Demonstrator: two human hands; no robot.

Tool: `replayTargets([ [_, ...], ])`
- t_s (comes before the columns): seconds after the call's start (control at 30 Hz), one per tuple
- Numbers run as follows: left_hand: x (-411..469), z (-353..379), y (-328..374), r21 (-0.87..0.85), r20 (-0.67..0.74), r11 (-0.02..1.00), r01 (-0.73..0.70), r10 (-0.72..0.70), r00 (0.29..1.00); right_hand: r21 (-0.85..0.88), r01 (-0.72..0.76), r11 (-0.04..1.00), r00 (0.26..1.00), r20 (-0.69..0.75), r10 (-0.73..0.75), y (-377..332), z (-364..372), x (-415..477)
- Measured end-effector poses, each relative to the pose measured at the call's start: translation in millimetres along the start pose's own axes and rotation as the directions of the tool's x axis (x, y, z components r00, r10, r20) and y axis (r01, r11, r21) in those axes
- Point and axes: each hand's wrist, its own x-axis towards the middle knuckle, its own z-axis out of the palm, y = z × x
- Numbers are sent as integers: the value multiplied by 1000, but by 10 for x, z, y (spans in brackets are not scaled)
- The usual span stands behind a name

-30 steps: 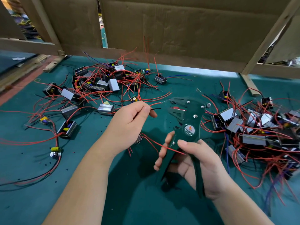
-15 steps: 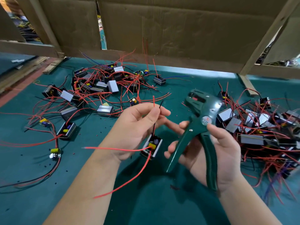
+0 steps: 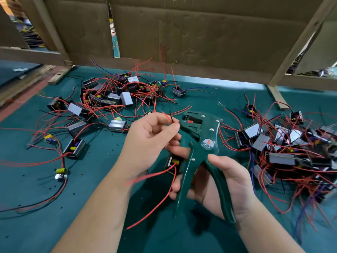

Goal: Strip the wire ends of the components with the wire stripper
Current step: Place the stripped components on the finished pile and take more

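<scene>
Teal mat (image 3: 36, 225) covers the bench, with a cardboard wall (image 3: 200, 33) and a bare wooden frame (image 3: 299, 42) standing along its far edge. Two heaps of components lie on the mat, small boxed boards trailing red and black leads: a left heap (image 3: 109, 99) towards the far left and a right heap (image 3: 284, 143) at the right edge. A few strays lie near the left side, one of them a yellow capacitor (image 3: 61, 173) on its own. Between the heaps both hands are raised over the mat. The left hand (image 3: 151, 143) pinches a red and a black wire (image 3: 170, 117) between thumb and forefinger, so that the short ends stick up past the fingertips just beside the open mouth of the stripper (image 3: 206, 136); whether they touch the jaws cannot be told. The component (image 3: 173, 163) those wires belong to hangs below the left hand, partly hidden behind the stripper's near handle, and a long red lead (image 3: 158, 203) droops from it towards the mat. The right hand (image 3: 228, 183) grasps the green stripper by its handles, which are spread apart: fingers curl round the left handle, the palm and thumb lie on the right one, and the head points up and left.
</scene>
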Motion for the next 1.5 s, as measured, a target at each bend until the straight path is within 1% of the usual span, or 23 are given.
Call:
replayTargets([
  [0.1, 28, -71, -2, 52, -4, 999, 12, -11, 1000, -45, -48, 998, 997, -63, 45, -1, -1, -3],
  [0.23, 58, -168, -15, 190, -46, 978, -85, 95, 994, -133, -56, 990, 993, -108, 42, 31, 15, 10],
  [0.33, 85, -185, -34, 131, -142, 989, -73, 91, 986, -196, -83, 977, 985, -162, 52, 53, 19, 7],
  [0.47, 111, -205, -41, 91, -266, 995, -32, 55, 962, -250, -75, 965, 986, -163, 34, 61, 10, -19],
  [0.5, 127, -228, -39, 64, -317, 998, -18, 38, 948, -267, -80, 961, 987, -157, 38, 57, 10, -33],
  [0.53, 152, -286, -27, -9, -396, 1000, -6, 2, 918, -293, -97, 951, 987, -151, 54, 53, 7, -53],
  [0.6, 223, -508, 36, -235, -558, 971, -41, -100, 824, -389, -161, 907, 982, -155, 108, 71, -4, -106],
  [0.63, 253, -644, 62, -286, -626, 955, -73, -129, 769, -441, -190, 877, 978, -166, 128, 94, -7, -127],
  [0.67, 268, -756, 64, -255, -675, 965, -68, -128, 727, -469, -198, 861, 976, -175, 129, 119, -7, -135],
  [0.7, 273, -824, 37, -166, -701, 986, -17, -106, 705, -472, -182, 863, 978, -180, 107, 130, -2, -127],
  [0.73, 270, -841, -19, -35, -710, 997, 66, -71, 701, -452, -142, 881, 981, -182, 65, 126, 1, -105],
  [0.77, 264, -817, -86, 113, -703, 981, 155, -31, 710, -419, -85, 904, 978, -206, -4, 103, 4, -79],
  [0.83, 259, -734, -188, 422, -652, 861, 283, 71, 755, -373, 76, 925, 930, -307, -201, 25, -17, -44],
  [0.87, 256, -708, -214, 552, -602, 775, 308, 115, 790, -377, 158, 913, 880, -367, -303, -25, -43, -44],
  [0.93, 263, -710, -244, 698, -523, 649, 303, 173, 835, -433, 282, 856, 753, -453, -477, -127, -124, -83],
  [0.97, 268, -719, -255, 736, -495, 608, 297, 185, 849, -468, 320, 824, 691, -479, -541, -171, -160, -106],
  [1.03, 266, -731, -280, 801, -450, 511, 313, 167, 878, -528, 363, 768, 605, -494, -625, -230, -213, -155],
  [1.13, 242, -722, -274, 845, -457, 350, 404, 82, 885, -580, 407, 706, 531, -478, -699, -259, -243, -186],
  [1.2, 234, -721, -267, 844, -474, 313, 436, 54, 879, -589, 426, 687, 527, -456, -717, -240, -241, -183],
  [1.27, 232, -737, -285, 846, -475, 311, 432, 73, 877, -580, 443, 684, 551, -426, -718, -204, -239, -181],
  [1.33, 236, -778, -290, 848, -453, 352, 395, 97, 886, -582, 444, 681, 583, -389, -713, -181, -213, -181],
  [1.43, 241, -857, -269, 832, -420, 447, 329, 119, 900, -582, 496, 644, 601, -305, -739, -151, -168, -194],
  [1.5, 244, -896, -269, 854, -374, 437, 283, 135, 918, -532, 548, 645, 624, -254, -739, -140, -137, -202],
])
